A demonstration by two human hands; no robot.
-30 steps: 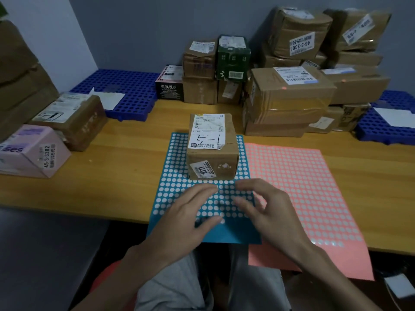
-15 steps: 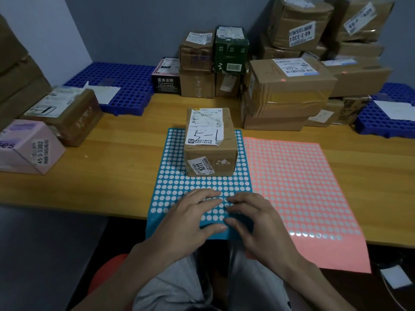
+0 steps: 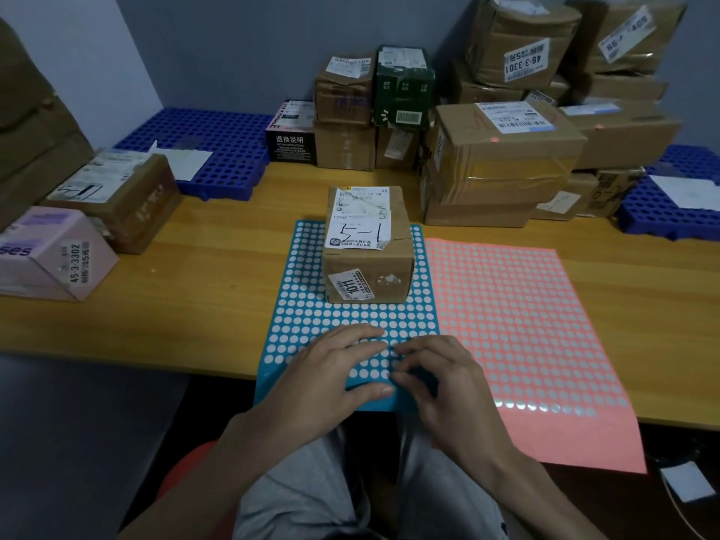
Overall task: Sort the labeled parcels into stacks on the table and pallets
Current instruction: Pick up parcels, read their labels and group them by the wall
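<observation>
A small brown parcel [image 3: 368, 263], hand-marked "5-1" on its top label, stands on a blue sheet of white round stickers [image 3: 350, 317] at the table's front edge. A pink sticker sheet [image 3: 518, 325] lies right beside the blue one. My left hand [image 3: 331, 368] rests flat on the blue sheet's near part, fingers straight. My right hand [image 3: 444, 380] is next to it, its fingers curled down and pinching at a sticker dot close to my left fingertips. Neither hand touches the parcel.
The wooden table [image 3: 195, 298] carries a pink box [image 3: 50, 255] and a brown parcel [image 3: 124, 200] at the left. Stacked parcels [image 3: 498, 161] fill the back and right. Blue pallets sit at the back left [image 3: 230, 146] and far right [image 3: 658, 212], each with a white paper.
Both hands slid back toward the near edge of the blue sheet and came together. My right fingers curled down onto the dots. The parcel stayed put.
</observation>
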